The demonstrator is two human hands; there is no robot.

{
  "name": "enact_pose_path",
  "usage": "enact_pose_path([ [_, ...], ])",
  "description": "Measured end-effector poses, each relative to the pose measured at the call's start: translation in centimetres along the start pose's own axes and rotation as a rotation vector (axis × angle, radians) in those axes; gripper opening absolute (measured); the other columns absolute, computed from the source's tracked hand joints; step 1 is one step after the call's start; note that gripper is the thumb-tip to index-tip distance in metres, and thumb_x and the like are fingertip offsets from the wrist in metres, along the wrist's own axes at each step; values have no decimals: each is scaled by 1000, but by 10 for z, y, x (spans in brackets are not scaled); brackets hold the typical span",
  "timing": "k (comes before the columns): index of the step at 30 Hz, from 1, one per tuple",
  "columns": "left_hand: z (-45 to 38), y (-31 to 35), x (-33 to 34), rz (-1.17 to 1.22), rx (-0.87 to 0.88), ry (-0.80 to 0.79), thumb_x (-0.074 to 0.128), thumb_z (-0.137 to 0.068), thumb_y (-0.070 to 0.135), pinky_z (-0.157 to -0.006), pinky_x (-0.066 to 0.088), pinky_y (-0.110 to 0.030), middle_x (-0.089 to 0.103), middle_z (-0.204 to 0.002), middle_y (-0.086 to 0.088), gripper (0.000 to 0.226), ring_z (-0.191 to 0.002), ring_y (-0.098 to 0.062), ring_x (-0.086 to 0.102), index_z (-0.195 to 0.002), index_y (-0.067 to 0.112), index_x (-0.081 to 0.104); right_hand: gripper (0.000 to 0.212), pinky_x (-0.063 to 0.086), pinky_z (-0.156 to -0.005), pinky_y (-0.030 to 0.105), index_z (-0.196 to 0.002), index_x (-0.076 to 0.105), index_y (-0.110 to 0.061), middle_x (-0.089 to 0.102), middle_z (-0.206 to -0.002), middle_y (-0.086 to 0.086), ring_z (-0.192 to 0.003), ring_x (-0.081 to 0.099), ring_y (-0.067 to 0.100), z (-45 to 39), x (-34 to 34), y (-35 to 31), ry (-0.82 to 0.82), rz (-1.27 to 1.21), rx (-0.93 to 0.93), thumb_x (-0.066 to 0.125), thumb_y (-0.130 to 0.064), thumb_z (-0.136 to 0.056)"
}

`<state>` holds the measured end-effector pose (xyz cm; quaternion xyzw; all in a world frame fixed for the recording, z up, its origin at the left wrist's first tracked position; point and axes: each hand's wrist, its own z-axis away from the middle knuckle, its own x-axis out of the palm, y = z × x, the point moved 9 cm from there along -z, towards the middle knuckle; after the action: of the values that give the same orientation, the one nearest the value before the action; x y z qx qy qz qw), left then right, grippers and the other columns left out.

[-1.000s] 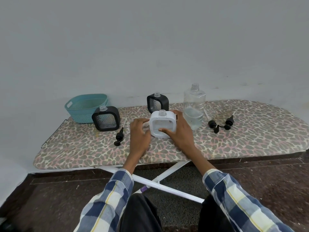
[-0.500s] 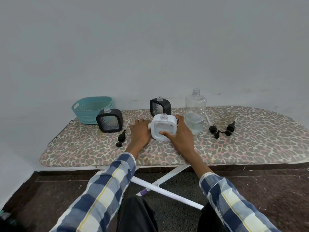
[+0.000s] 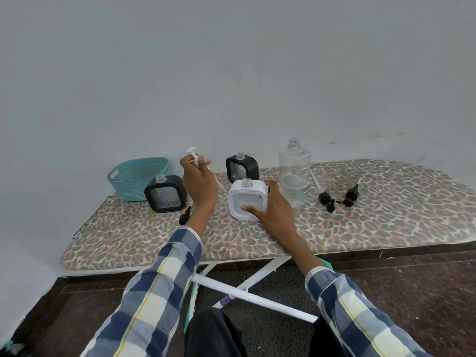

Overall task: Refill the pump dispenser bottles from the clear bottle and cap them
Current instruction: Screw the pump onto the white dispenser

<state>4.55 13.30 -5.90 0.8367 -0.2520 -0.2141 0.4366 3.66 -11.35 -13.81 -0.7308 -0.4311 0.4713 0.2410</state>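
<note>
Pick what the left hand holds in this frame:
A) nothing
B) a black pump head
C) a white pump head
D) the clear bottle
C: the left hand is raised above the ironing board, pinching a white pump head, while the right hand grips the white dispenser bottle, its neck open.
</note>
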Motion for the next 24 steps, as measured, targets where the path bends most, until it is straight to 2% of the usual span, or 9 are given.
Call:
enact_pose_path([
  [3, -2, 6, 4, 228, -129, -6, 39, -117, 36, -86, 52, -33, 82, -99, -3, 20, -93, -14, 72, -123, 17, 42, 77, 59, -80, 43, -133, 43, -27, 69, -121, -1, -103, 69, 24, -1, 1, 2, -3, 0, 11, 88, -56, -78],
  [6, 3, 5, 16, 384, -233, -71, 38, -118, 34, -89, 51, -28, 82, -95, -3, 18, -83, 5, 71, -123, 17, 41, 76, 59, -79, 44, -131, 43, -27, 68, -119, -2, -101, 69, 23, -1, 1, 3, -5, -6, 18, 88, -57, -78],
  [7, 6, 6, 19, 406, -247, -84, 38, -118, 34, -92, 52, -30, 82, -91, -1, 19, -85, 3, 72, -123, 17, 42, 75, 59, -79, 44, -130, 43, -28, 68, -118, -3, -100, 69, 23, 0, 1, 3, -4, -6, 18, 88, -57, -77],
  [9, 11, 7, 26, 430, -242, -111, 40, -117, 36, -97, 53, -34, 82, -84, 3, 21, -97, -9, 74, -123, 16, 43, 74, 59, -79, 45, -129, 44, -28, 68, -117, -4, -100, 69, 22, -1, 1, 3, -2, -7, 15, 87, -58, -77],
  [11, 16, 10, 31, 413, -198, -139, 40, -117, 37, -95, 54, -34, 82, -85, 3, 22, -103, -15, 74, -124, 16, 43, 74, 59, -79, 46, -128, 44, -29, 68, -117, -5, -100, 69, 22, -1, 2, 3, -4, -9, 15, 87, -59, -77],
  [15, 25, 24, 33, 308, -22, -204, 41, -118, 33, -79, 52, -21, 81, -96, -3, 18, -84, 7, 68, -123, 16, 42, 73, 59, -78, 45, -129, 44, -28, 67, -117, -4, -100, 69, 23, 0, 1, 2, 2, -5, -1, 86, -58, -78],
  [19, 39, 38, 36, 227, 145, -313, 46, -116, 37, -74, 54, -26, 81, -101, -4, 26, -85, -4, 74, -127, 13, 45, 74, 58, -79, 42, -132, 45, -27, 67, -119, -3, -101, 68, 22, 0, 0, -1, 7, -1, -15, 86, -57, -79],
  [22, 58, 46, 42, 127, 249, -400, 55, -113, 42, -69, 56, -36, 79, -96, -2, 27, -81, -16, 74, -130, 23, 47, 76, 56, -78, 36, -136, 44, -24, 67, -122, -2, -103, 68, 21, 1, -1, -3, 7, 2, -22, 85, -56, -81],
  [24, 65, 46, 43, 108, 275, -422, 61, -110, 41, -70, 57, -33, 77, -95, 0, 29, -81, -14, 73, -132, 27, 49, 77, 56, -79, 36, -138, 43, -23, 66, -124, -1, -104, 68, 22, 2, -1, -5, 8, 6, -36, 84, -57, -82],
])
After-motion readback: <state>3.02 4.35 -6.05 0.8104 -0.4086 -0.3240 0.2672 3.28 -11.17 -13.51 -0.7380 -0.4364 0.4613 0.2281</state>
